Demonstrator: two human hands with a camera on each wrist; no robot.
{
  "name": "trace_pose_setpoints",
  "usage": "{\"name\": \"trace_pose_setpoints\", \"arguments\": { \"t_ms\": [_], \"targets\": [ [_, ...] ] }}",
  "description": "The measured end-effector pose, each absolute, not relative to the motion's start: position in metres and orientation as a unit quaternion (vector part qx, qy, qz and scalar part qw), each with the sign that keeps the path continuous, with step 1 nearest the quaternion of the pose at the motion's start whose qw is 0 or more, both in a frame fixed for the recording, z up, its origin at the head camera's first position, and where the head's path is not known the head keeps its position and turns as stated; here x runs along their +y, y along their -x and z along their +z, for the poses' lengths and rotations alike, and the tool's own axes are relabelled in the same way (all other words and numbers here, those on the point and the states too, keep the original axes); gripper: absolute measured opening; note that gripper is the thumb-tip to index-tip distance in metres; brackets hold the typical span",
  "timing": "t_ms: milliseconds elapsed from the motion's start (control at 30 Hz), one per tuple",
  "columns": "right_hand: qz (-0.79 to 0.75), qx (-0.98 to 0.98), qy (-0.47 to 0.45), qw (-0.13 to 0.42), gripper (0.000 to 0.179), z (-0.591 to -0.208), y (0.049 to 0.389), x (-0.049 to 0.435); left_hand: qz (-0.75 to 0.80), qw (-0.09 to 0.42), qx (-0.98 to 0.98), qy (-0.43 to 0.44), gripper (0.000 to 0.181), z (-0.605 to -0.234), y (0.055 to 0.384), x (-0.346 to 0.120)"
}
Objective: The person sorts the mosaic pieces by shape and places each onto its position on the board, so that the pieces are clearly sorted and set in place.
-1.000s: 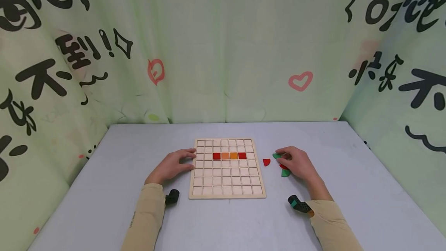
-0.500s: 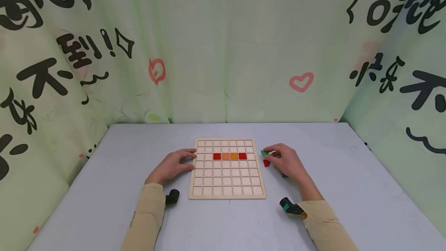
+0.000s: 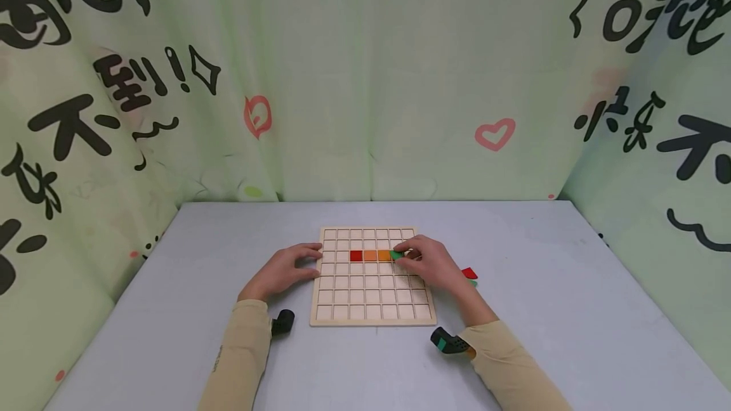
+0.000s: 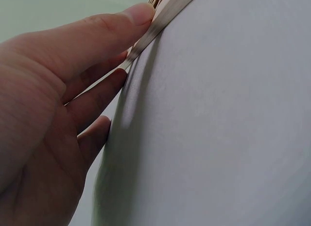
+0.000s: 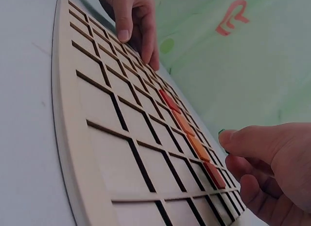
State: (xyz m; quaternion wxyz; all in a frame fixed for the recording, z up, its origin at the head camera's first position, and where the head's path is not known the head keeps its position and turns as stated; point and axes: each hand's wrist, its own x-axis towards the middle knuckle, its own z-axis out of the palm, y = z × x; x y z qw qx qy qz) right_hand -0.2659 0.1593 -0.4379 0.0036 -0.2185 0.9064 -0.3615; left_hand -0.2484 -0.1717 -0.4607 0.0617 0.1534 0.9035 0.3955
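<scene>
My right hand [image 3: 429, 263] pinches a small green piece [image 3: 396, 255] between thumb and fingertips over the wooden grid board [image 3: 372, 321]. In the right wrist view that green piece [image 5: 222, 136] shows only as a sliver at the fingertips, above the grid. A row of square tiles lies in the board's cells: a red tile [image 3: 356, 255], two orange tiles [image 3: 370, 255], and another red tile [image 5: 215, 175], covered by the hand in the head view. My left hand [image 3: 287, 271] touches the board's left edge, thumb on the rim and fingers relaxed.
Right of the board, partly behind my right wrist, lie a loose red piece [image 3: 469, 273] and a green piece [image 3: 473, 283]. The white table [image 3: 240, 227] reaches back to a printed pale green curtain [image 3: 320, 81] that also hangs at both sides.
My right hand has carried the green piece left from the loose pieces, over the table, to above the right end of the tile row. The left hand has stayed in place.
</scene>
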Motion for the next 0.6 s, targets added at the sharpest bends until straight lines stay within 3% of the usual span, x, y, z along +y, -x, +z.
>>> {"name": "trace_pose_setpoints", "arguments": {
  "t_ms": [600],
  "targets": [
    [-0.365,0.896,0.251,0.03,0.023,-0.441,0.261,0.108,0.395,0.065,0.903,-0.153,0.042,-0.46,0.248,-0.171]
  ]
}}
